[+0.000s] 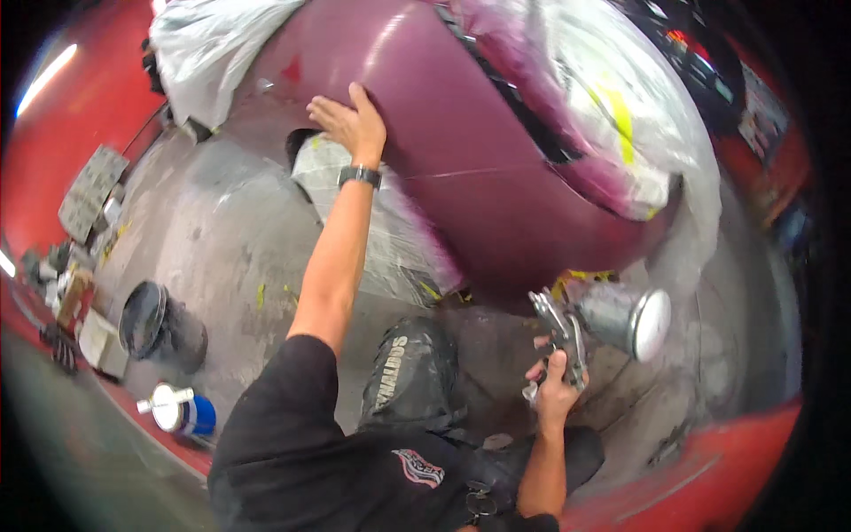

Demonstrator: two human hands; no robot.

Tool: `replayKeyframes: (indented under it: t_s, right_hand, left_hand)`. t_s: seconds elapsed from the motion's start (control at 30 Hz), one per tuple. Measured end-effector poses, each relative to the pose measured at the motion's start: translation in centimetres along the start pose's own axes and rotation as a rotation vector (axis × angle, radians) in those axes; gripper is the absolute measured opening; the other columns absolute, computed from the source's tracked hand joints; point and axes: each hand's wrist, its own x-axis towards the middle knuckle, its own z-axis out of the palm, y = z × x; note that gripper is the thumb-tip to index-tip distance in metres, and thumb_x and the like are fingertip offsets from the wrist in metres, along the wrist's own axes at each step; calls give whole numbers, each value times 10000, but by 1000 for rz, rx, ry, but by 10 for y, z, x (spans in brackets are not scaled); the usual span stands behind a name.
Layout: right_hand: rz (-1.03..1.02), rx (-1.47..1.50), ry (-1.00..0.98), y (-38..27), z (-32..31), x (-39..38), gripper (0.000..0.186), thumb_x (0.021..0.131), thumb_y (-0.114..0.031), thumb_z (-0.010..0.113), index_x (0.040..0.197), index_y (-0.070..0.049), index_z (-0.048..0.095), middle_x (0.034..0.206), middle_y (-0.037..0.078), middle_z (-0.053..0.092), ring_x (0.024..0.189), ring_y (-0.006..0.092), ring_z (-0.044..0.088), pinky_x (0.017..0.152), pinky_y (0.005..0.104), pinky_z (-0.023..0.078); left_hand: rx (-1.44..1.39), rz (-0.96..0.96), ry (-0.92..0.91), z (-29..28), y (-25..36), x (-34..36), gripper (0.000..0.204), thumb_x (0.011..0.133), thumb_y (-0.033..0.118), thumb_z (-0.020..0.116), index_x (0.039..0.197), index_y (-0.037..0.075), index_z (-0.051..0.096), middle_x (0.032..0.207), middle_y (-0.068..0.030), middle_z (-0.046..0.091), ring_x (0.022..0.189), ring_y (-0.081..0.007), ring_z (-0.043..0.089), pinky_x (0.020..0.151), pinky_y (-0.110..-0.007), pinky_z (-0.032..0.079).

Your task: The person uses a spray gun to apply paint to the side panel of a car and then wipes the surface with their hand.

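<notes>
My left hand [356, 131] reaches far forward with fingers stretched out. It lies over the edge of a purple-painted car panel [443, 115]; whether the palm touches the surface I cannot tell. A black watch [359, 177] is on that wrist. At the right, my right hand [556, 387] is wrapped round the grip of a metal spray gun [570, 341]. The gun's silver paint cup [616, 317] with a whitish lid points off to the right. The gun sits low beside the lower end of the panel, apart from my left hand.
Clear plastic masking sheets [638, 97] cover the car at right, and another sheet [213, 62] hangs at upper left. Masking film [372, 239] fills the wheel area. On the grey floor [239, 230] stand a black bucket [146, 319] and a blue-and-white can [191, 412]. Clutter lines the red wall.
</notes>
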Motion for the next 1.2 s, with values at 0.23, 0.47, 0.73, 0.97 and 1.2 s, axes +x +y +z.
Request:
replayKeyframes:
  t_s: [0.23, 0.47, 0.73, 0.97, 1.2]
  right_hand:
    - [-38, 37, 30, -2, -13, 8, 332, 993, -279, 616, 1088, 36, 655, 946, 85, 716, 525, 88, 563, 491, 236, 442]
    - [-2, 90, 107, 3, -26, 2, 372, 987, -310, 634, 1131, 33, 649, 972, 87, 716, 552, 85, 567, 509, 237, 461]
    - [-1, 46, 241, -2, -35, 10, 423, 1022, -377, 538, 1170, 6, 641, 938, 97, 715, 509, 96, 560, 456, 241, 406]
    - [26, 165, 358, -11, -49, 19, 333, 1010, -322, 595, 1010, 0, 681, 901, 57, 715, 501, 87, 538, 466, 248, 443]
    - [63, 243, 523, -16, -60, 22, 353, 1012, -347, 588, 979, -7, 677, 875, 56, 717, 459, 92, 529, 455, 253, 440]
  left_hand:
    - [137, 985, -381, -16, 35, -127, 934, 927, 502, 568, 1541, -81, 171, 1616, -315, 95, 1507, -487, 28, 1165, -655, 15]
    - [196, 1709, -691, -13, 41, -143, 872, 879, 566, 608, 1496, -1, 369, 1599, -206, 285, 1513, -367, 192, 1197, -602, 17]
    - [155, 1838, -868, 3, 107, -198, 799, 884, 491, 612, 1502, 37, 387, 1598, -144, 327, 1498, -292, 268, 1209, -537, 139]
    - [283, 1998, -875, 29, 142, -248, 798, 882, 467, 609, 1514, 42, 371, 1609, -116, 305, 1504, -260, 243, 1216, -477, 179]
    - [472, 2094, -682, 60, 167, -307, 786, 921, 513, 551, 1503, 13, 382, 1583, -140, 343, 1483, -280, 272, 1214, -483, 184]
